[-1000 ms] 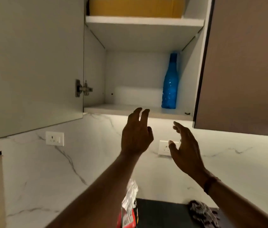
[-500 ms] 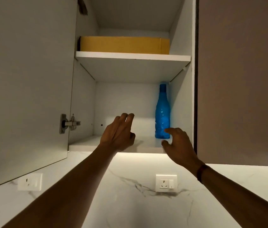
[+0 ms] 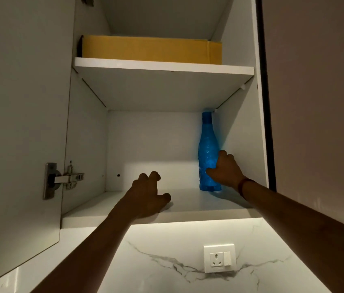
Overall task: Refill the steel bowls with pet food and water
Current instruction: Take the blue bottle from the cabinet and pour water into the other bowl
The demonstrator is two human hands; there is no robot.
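A tall blue plastic bottle [image 3: 207,144] stands upright at the right end of the lower shelf [image 3: 190,205] of an open wall cabinet. My right hand [image 3: 225,170] is wrapped around the bottle's lower body, thumb in front and fingers behind. My left hand [image 3: 146,194] rests on the front of the same shelf, fingers curled, holding nothing. No steel bowls or pet food are in view.
A yellow cardboard box [image 3: 152,49] fills the upper shelf [image 3: 162,65]. The open cabinet door [image 3: 18,123] hangs at the left with its hinge [image 3: 61,179]. A closed brown door [image 3: 319,102] is at the right. A wall socket [image 3: 219,258] sits on the marble backsplash below.
My view has tilted up towards the cabinet. My right hand rose from below the shelf and closed around the blue bottle. My left hand came to rest on the lower shelf.
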